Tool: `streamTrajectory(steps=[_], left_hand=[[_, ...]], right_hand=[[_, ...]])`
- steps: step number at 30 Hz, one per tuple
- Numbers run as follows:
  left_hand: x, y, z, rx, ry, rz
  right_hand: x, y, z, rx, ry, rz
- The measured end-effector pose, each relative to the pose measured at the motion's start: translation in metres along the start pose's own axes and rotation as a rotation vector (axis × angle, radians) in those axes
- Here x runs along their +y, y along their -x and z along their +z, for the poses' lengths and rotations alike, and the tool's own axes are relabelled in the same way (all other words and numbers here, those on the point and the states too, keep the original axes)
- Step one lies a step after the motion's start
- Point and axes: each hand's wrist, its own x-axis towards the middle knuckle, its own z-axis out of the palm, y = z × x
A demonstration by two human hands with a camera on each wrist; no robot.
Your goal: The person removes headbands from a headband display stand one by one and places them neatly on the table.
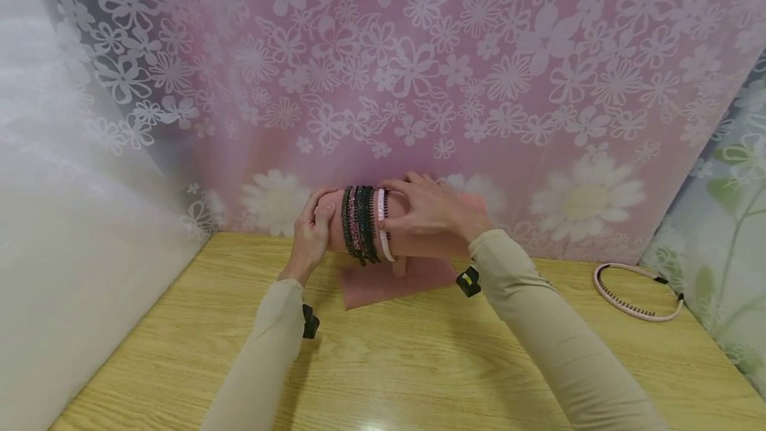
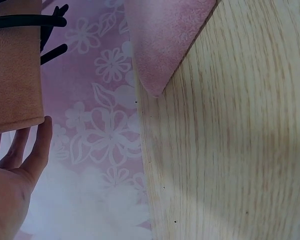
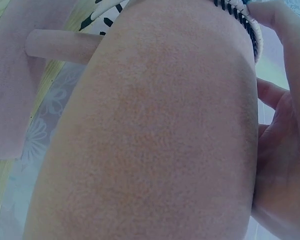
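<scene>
A pink plush headband display roll (image 1: 427,245) lies sideways on a short post above a pink base (image 1: 383,288). Several dark glittery headbands (image 1: 362,225) sit side by side around its left part. Just right of them is a white-pink toothed headband (image 1: 391,250), also seen at the roll's far end in the right wrist view. My left hand (image 1: 309,237) grips the roll's left end, thumb in front and fingers behind. With thumb and fingers, my right hand (image 1: 435,210) pinches the white-pink headband from above.
A loose pink headband with dark teeth (image 1: 628,310) lies on the wooden table (image 1: 383,364) at the right. A flowered pink curtain (image 1: 419,105) hangs close behind the roll, with a pale one (image 1: 72,191) at the left.
</scene>
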Motion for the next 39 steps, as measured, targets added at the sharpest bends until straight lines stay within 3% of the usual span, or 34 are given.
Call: streamTrajectory(steps=[11, 20, 39], left_hand=[[0.002, 0.000, 0.000, 0.005, 0.009, -0.019], [0.044, 0.013, -0.009, -0.027, -0.007, -0.031], [0.046, 0.015, -0.009, -0.011, -0.005, -0.051]], right_hand=[[-0.002, 0.000, -0.001, -0.012, -0.015, 0.012], [-0.007, 0.004, -0.003, -0.024, -0.022, 0.037], [-0.004, 0.013, -0.008, -0.048, -0.030, 0.046]])
